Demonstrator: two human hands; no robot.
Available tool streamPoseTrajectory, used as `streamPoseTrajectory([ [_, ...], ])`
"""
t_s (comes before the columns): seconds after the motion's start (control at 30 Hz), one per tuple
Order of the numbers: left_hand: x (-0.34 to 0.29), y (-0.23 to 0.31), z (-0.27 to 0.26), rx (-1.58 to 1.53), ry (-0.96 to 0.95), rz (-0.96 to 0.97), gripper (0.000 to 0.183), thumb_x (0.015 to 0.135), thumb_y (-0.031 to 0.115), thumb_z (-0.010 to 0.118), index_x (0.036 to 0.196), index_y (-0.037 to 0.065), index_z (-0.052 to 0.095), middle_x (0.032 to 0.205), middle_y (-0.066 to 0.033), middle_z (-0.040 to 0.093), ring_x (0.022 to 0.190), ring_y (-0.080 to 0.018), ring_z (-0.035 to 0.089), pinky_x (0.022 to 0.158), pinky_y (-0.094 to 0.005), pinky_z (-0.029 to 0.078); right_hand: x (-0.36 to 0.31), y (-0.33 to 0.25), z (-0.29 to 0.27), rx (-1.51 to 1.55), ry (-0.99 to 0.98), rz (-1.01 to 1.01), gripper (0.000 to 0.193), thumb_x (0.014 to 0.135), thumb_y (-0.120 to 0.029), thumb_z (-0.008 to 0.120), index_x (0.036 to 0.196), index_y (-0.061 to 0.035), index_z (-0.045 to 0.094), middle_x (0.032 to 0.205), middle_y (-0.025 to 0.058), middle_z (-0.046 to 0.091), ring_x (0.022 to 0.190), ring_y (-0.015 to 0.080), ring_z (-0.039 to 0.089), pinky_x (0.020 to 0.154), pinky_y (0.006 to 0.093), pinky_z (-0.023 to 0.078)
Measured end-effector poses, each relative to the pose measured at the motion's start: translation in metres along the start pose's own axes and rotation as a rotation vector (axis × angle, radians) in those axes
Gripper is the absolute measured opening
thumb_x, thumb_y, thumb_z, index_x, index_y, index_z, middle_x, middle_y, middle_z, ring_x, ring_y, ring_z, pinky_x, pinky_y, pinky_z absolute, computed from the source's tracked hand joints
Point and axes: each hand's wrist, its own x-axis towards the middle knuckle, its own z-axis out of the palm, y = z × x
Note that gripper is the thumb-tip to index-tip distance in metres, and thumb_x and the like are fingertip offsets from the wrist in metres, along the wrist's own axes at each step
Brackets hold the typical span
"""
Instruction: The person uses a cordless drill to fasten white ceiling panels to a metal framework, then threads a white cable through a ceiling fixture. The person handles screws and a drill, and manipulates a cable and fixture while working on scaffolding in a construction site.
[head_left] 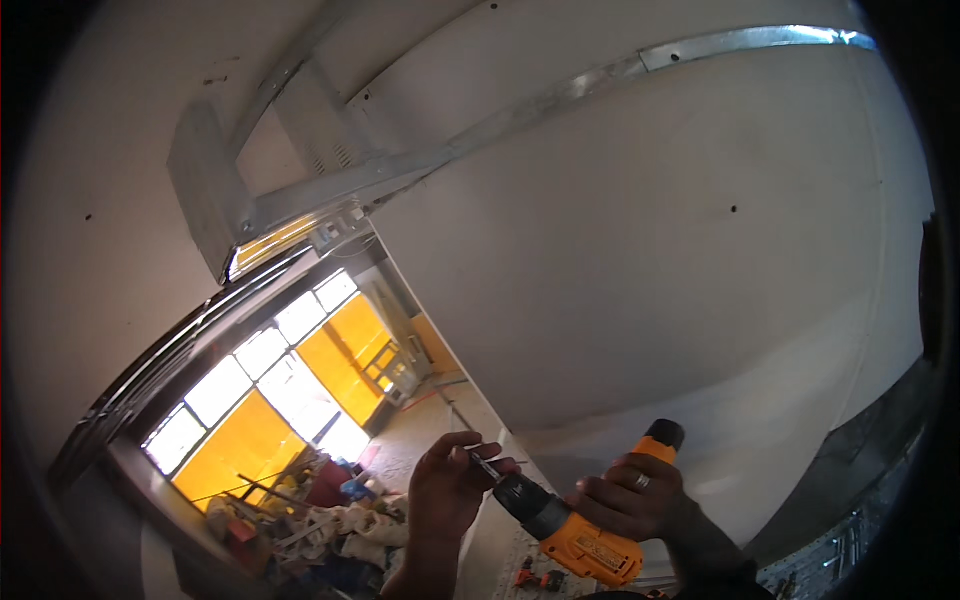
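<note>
My right hand (635, 495), a ring on one finger, is wrapped round the grip of an orange and black cordless drill (590, 548). The drill's black chuck (522, 497) points up and to the left. A thin metal driver bit (487, 466) sticks out of the chuck. My left hand (452, 490) has its fingers closed at the tip of that bit. Whether a small screw sits between those fingers is too small to tell. Pale board (640, 270) fills the space above and right of both hands.
A metal profile (540, 105) runs along the boards, with a bent metal piece (208, 185) hanging at the left. Lower left, bags and debris (340, 535) are heaped before windows with yellow panels (240, 455). An orange and black tool (538, 577) lies below.
</note>
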Motion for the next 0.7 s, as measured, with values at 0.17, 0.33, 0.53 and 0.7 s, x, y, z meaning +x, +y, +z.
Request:
streamPoseTrajectory([
  [0.17, 0.007, -0.001, -0.002, 0.163, 0.066, -0.040, 0.027, 0.101, 0.019, 0.062, 0.118, -0.003, 0.060, 0.103, -0.0193, 0.071, 0.096, -0.0385, 0.072, 0.094, -0.0571, 0.055, -0.012, 0.018, 0.002, -0.059, -0.073, -0.070, 0.038, 0.092, -0.032, 0.074, 0.128, -0.0233, 0.064, 0.090, -0.0116, 0.066, 0.075, 0.0022, 0.062, 0.082, 0.0272, 0.050],
  [0.33, 0.012, -0.004, -0.005, 0.182, 0.041, -0.050, 0.028, 0.103, 0.019, 0.059, 0.116, -0.005, 0.058, 0.107, -0.0225, 0.071, 0.094, -0.0418, 0.074, 0.086, -0.0500, 0.062, -0.024, 0.029, 0.001, -0.080, -0.121, -0.122, 0.038, 0.096, -0.037, 0.070, 0.130, -0.0224, 0.062, 0.091, -0.0092, 0.064, 0.076, 0.0035, 0.063, 0.086, 0.0323, 0.050],
  [0.53, 0.022, 0.009, -0.005, 0.428, 0.065, -0.129, 0.031, 0.103, 0.019, 0.060, 0.121, -0.005, 0.055, 0.110, -0.0226, 0.070, 0.103, -0.0403, 0.072, 0.090, -0.0493, 0.060, -0.013, 0.028, 0.007, -0.155, -0.099, -0.134, 0.041, 0.094, -0.042, 0.070, 0.128, -0.0207, 0.063, 0.093, -0.0074, 0.063, 0.076, 0.0057, 0.063, 0.087, 0.0331, 0.050],
  [0.7, 0.040, 0.014, 0.015, 0.133, -0.116, 0.018, 0.049, 0.101, 0.020, 0.062, 0.142, 0.000, 0.043, 0.118, -0.0233, 0.068, 0.112, -0.0382, 0.068, 0.102, -0.0540, 0.052, 0.014, 0.043, 0.008, -0.183, -0.020, -0.124, 0.038, 0.094, -0.040, 0.070, 0.125, -0.0200, 0.064, 0.091, -0.0061, 0.065, 0.075, 0.0090, 0.063, 0.083, 0.0352, 0.053],
])
